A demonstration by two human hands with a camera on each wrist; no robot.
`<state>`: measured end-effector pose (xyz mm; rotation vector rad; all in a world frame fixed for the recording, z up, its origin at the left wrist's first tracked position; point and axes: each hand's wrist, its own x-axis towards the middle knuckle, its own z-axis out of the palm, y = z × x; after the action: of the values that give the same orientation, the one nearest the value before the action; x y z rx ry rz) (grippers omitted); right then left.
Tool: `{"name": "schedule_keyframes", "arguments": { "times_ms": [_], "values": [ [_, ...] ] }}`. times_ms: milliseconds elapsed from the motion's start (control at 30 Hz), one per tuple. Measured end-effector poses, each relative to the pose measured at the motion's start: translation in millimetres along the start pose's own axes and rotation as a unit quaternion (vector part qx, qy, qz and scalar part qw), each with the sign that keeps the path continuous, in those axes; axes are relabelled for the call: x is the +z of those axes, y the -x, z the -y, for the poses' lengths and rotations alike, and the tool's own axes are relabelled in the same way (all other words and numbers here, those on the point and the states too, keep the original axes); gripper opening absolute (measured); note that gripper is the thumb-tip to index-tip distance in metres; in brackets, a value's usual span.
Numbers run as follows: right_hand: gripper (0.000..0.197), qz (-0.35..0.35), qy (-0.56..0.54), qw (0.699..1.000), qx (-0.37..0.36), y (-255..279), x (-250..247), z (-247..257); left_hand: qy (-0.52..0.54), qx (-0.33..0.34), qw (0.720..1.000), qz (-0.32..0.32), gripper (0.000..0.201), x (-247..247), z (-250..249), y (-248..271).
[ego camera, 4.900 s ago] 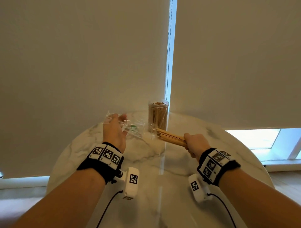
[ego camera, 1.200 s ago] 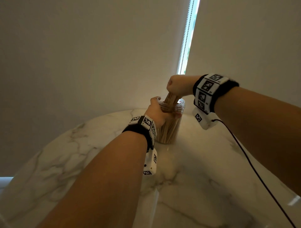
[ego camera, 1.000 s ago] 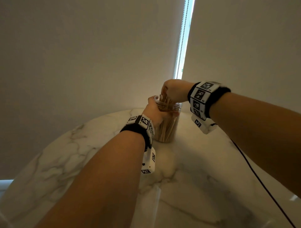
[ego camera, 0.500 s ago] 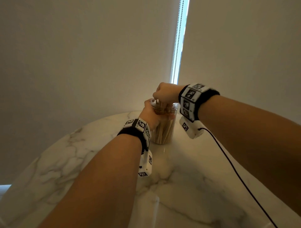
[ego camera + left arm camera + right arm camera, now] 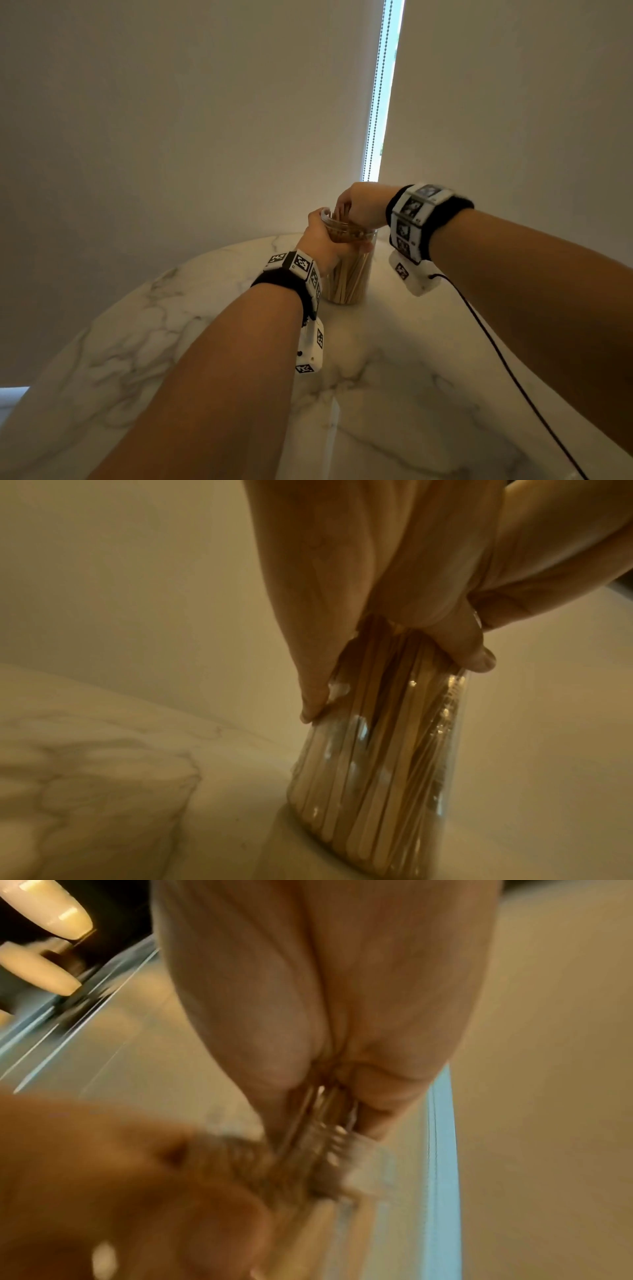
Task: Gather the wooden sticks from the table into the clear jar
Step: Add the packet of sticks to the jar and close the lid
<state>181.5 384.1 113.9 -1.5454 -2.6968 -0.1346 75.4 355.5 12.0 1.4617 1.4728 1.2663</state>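
Observation:
A clear jar [image 5: 347,274] packed with upright wooden sticks [image 5: 346,284] stands on the round marble table [image 5: 137,342] near its far edge. My left hand [image 5: 323,240] wraps around the jar's upper part, thumb and fingers curled on the glass [image 5: 394,764]. My right hand [image 5: 356,209] is above the jar mouth, fingertips pointing down and pinching a few sticks [image 5: 322,1112] whose lower ends are inside the jar. The right wrist view is blurred.
Closed roller blinds [image 5: 171,120] hang right behind the table, with a bright gap and bead chain [image 5: 378,92] between them. A black cable [image 5: 507,370] runs from my right wrist across the tabletop.
Since 4.9 s ago, the left hand has moved onto the jar and the right hand has brought its sticks over the mouth. In the last second the sticks have sunk lower into the jar.

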Motion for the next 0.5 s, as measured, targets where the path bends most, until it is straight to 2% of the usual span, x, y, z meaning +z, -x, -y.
{"name": "schedule_keyframes", "arguments": {
  "times_ms": [133,233,367,500],
  "values": [
    [0.024,-0.059,-0.031,0.997,0.027,1,2,-1,0.001,0.000,1.000,-0.001,0.119,0,2,-1],
    [0.039,-0.038,-0.056,0.996,0.050,6,-11,-5,-0.009,0.008,1.000,-0.006,0.120,0,4,-1],
    [0.025,-0.030,-0.007,0.998,0.046,12,-24,-9,-0.010,0.015,1.000,-0.008,0.122,-1,7,-3],
    [0.024,-0.041,0.007,0.999,0.010,4,-14,1,-0.002,0.009,1.000,-0.008,0.120,-1,7,-2]
  ]
}}
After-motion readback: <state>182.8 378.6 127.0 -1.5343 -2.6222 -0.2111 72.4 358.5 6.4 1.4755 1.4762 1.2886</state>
